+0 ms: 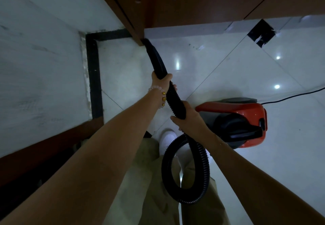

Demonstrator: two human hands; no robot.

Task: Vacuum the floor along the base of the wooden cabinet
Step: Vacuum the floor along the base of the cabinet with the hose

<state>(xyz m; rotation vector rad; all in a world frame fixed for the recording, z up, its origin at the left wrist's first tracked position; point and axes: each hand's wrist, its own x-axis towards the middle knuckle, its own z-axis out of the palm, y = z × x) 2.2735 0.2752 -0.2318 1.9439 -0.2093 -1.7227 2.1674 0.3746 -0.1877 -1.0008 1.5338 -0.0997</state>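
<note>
A black ribbed vacuum hose [156, 57] runs from my hands up to the bottom corner of the brown wooden cabinet [193, 4], and its tip touches the white tiled floor [219, 63] at that corner. My left hand [162, 82], with a bead bracelet on the wrist, is shut around the hose farther up. My right hand [190, 119] grips the hose lower down. Below my hands the hose makes a loop [184, 172] in front of my legs. The red and black vacuum body [237, 119] sits on the floor to the right.
A white wall [44, 57] with a black skirting strip [94, 77] stands at the left. A dark wooden ledge [44, 149] lies at lower left. A black power cord [295, 96] trails right from the vacuum. A black inset tile [261, 33] lies near the cabinet base.
</note>
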